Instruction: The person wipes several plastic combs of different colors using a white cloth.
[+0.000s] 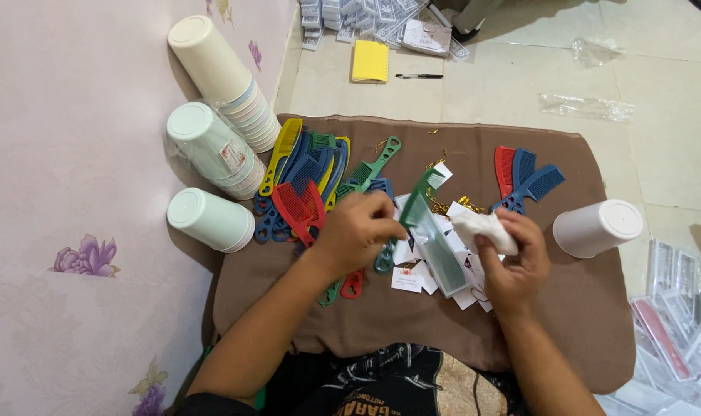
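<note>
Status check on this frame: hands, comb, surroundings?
Left hand grips green comb. Right hand holds white cloth. Comb pile and paper tags lie underneath.

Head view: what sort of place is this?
Probably a home packing spot on a tiled floor: a brown cloth spread with a pile of coloured combs, stacked cups by the wall, and clear sleeves alongside.

Brown cloth-covered board [597,308], pile of coloured combs [304,181], white paper tags [408,279], white cup [597,227] lying sideways
</note>
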